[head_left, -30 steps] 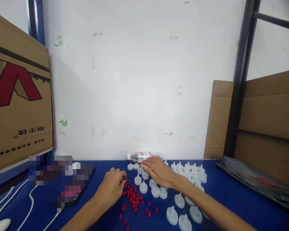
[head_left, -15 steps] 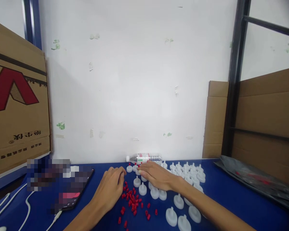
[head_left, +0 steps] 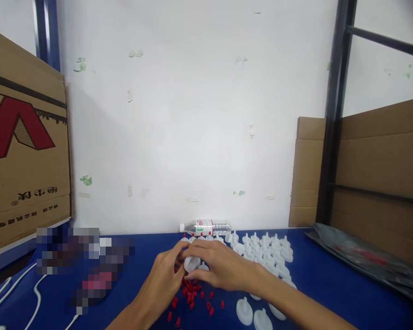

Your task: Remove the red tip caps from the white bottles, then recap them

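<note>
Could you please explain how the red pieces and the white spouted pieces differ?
Colour and size: the red pieces are red and much smaller than the white spouted pieces.
Shape: a red piece is a short stub; a white piece has a wide round base and narrow spout.
Place: most red pieces lie scattered; most white pieces crowd farther right, one between the left hand and right hand.
Shared: both are numerous.
</note>
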Available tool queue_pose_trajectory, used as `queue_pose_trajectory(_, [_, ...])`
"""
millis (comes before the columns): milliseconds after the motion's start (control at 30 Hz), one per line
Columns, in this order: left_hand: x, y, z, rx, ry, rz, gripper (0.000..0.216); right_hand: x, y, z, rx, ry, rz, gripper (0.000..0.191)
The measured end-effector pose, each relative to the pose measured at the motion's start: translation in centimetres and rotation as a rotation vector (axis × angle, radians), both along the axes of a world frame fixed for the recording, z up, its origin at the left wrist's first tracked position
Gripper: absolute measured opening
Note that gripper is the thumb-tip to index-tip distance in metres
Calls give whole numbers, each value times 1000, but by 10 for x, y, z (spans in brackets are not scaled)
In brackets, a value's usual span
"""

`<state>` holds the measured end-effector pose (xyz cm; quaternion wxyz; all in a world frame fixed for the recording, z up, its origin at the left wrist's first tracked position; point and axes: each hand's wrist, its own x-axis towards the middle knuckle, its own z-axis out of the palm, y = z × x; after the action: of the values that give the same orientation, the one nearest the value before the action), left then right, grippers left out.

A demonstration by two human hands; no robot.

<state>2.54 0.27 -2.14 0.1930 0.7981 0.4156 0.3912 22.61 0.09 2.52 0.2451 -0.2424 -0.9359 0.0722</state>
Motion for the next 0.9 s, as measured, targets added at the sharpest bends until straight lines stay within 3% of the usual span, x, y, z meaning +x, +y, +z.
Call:
queue_pose_trajectory(200, [-2,-3,2,161,212,178,21,2,0,-1,38,30,-59,30])
queue_pose_trajectory(467, [-5,-2,1,253,247,129,21,8,9,1,41,-6,-185,33])
queue_pose_trajectory(733, [5,-10,10,77,187,100,34,17,19,2,227,-66,-74,22])
queue_pose_trajectory(900, [3,3,14,-243,-45,-71,54,22,30,4,332,-53,-18,14])
